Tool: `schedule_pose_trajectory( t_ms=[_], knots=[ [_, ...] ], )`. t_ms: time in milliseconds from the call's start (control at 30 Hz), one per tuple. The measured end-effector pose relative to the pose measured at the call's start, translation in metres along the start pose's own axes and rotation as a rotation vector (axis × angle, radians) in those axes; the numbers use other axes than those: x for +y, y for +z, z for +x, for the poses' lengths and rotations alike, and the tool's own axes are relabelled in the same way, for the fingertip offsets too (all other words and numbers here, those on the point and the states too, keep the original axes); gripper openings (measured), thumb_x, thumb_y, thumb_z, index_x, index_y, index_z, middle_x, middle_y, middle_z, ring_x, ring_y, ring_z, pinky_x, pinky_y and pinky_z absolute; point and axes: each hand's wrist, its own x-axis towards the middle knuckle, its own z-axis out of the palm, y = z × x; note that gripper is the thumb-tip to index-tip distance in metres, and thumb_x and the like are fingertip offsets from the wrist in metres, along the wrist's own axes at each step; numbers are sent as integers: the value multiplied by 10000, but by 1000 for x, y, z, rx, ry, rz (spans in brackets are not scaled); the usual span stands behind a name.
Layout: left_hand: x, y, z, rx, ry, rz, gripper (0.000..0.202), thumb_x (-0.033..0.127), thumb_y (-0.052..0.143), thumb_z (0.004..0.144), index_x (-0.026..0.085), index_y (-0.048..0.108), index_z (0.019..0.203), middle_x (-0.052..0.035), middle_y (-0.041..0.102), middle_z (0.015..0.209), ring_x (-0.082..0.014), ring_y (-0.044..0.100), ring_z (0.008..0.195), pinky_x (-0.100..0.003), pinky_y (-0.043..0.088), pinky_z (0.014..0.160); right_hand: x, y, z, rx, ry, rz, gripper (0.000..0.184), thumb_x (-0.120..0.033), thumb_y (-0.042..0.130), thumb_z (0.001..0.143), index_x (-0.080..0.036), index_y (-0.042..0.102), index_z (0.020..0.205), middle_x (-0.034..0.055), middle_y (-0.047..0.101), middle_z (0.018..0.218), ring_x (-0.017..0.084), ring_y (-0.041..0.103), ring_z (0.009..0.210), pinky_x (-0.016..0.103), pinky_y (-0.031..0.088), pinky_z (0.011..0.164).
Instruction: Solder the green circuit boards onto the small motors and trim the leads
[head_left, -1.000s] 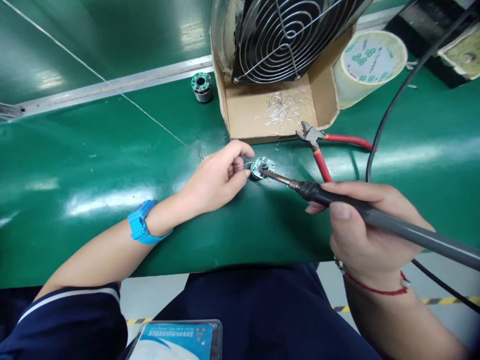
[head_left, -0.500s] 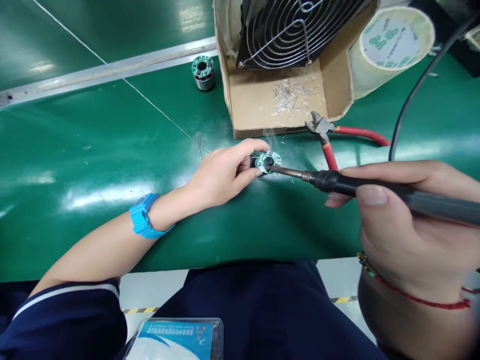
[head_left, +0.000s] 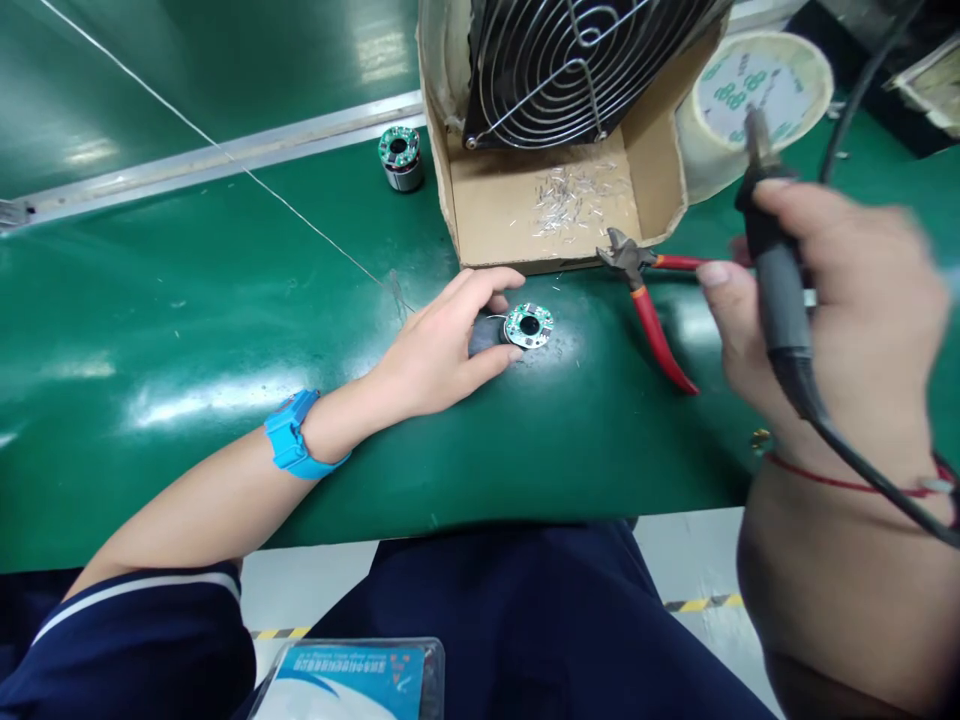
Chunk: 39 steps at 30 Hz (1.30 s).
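A small round motor part topped by a ring-shaped green circuit board (head_left: 529, 326) sits on the green mat beside my left hand (head_left: 442, 345). My left thumb lies at the board's near edge, while the index finger is raised away from it. Thin solder wire (head_left: 300, 215) comes from the upper left, passes into my left hand and emerges between thumb and fingers near the board; the grip on it is partly hidden. My right hand (head_left: 847, 290), blurred, is wrapped around a soldering iron (head_left: 780, 290) whose tip points up and away.
Red-handled cutters (head_left: 649, 300) lie right of the board. Behind stands a cardboard box (head_left: 487, 200) with a fan (head_left: 570, 70) and wire clippings (head_left: 566, 205). A similar motor part (head_left: 401, 160) stands left of the box, a tape roll (head_left: 750, 100) right. The iron's cable (head_left: 862, 475) trails over my wrist.
My right hand has lifted the soldering iron off the board, moving it up and right with its tip turned upward. My left index finger has moved off the circuit board.
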Motion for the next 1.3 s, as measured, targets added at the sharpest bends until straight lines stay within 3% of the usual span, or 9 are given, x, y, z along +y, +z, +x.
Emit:
schedule_pose_trajectory(
  t_ms=[100, 233, 300, 500, 700, 867, 1033, 1200, 1300],
  knots=[
    [1, 4, 1, -40, 38, 91, 520, 180, 672, 884, 198, 497, 1374, -92, 583, 1388, -244, 592, 1235, -359, 503, 970, 14, 9, -1, 16, -6, 87, 473, -335, 534, 974, -282, 499, 1443, 90, 714, 1222, 193, 726, 1017, 390, 547, 900],
    [5, 6, 2, -69, 4, 142, 413, 148, 655, 895, 185, 545, 1291, -70, 651, 1293, -238, 627, 1183, -361, 493, 959, 29, 25, -10, -31, -124, 39, 862, -529, 765, 764, -165, 418, 1464, 240, 540, 1442, 360, 553, 1339, 541, 455, 1057],
    [7, 5, 2, -68, -25, 109, 394, 147, 675, 878, 178, 543, 1248, -62, 674, 1213, -229, 648, 1117, -330, 493, 879, 33, 30, -13, -102, -102, -55, 972, -576, 829, 647, -150, 437, 1428, 245, 582, 1372, 404, 570, 1275, 585, 441, 1024],
    [11, 4, -4, -16, 1, 6, 339, 240, 745, 865, 190, 530, 1123, -37, 657, 1057, -208, 639, 1047, -285, 446, 749, 24, 19, -23, -85, -118, -106, 373, -297, 688, 747, -243, 623, 1110, 63, 647, 870, 212, 581, 763, 359, 453, 671],
    [15, 5, -7, -2, 67, 67, 373, 303, 789, 839, 178, 540, 1088, -38, 648, 1075, -168, 631, 963, -256, 410, 665, -2, 1, -36, -161, -419, -62, 458, -333, 626, 848, -252, 552, 1293, 92, 687, 942, 243, 581, 791, 385, 484, 687],
    [16, 7, -12, 23, 142, 141, 406, 336, 789, 843, 173, 553, 1131, -49, 655, 1082, -157, 633, 893, -244, 395, 613, -13, -6, -32, -226, -457, -49, 475, -310, 606, 866, -277, 549, 1336, 90, 684, 954, 290, 615, 864, 419, 468, 702],
    [17, 6, -14, 30, 191, 214, 413, 355, 776, 853, 163, 567, 1153, -65, 657, 1057, -169, 625, 849, -255, 419, 633, -17, -12, -31, -247, -534, -126, 360, -329, 581, 902, -178, 630, 1225, 100, 647, 844, 255, 567, 764, 388, 431, 656],
    [16, 6, -12, 50, 184, 209, 387, 337, 763, 864, 164, 563, 1146, -65, 657, 1068, -178, 639, 897, -258, 462, 665, -27, -15, -32, -149, -521, -230, 229, -300, 598, 929, -179, 673, 1108, 9, 560, 676, 155, 491, 642, 296, 370, 593],
    [17, 5, -11, 102, 178, 166, 372, 325, 752, 872, 172, 562, 1152, -56, 658, 1075, -169, 648, 902, -246, 475, 650, -32, -9, -23, -49, -363, -396, 296, -370, 558, 953, -175, 667, 1147, 28, 592, 717, 167, 497, 678, 304, 344, 616]
  ],
)
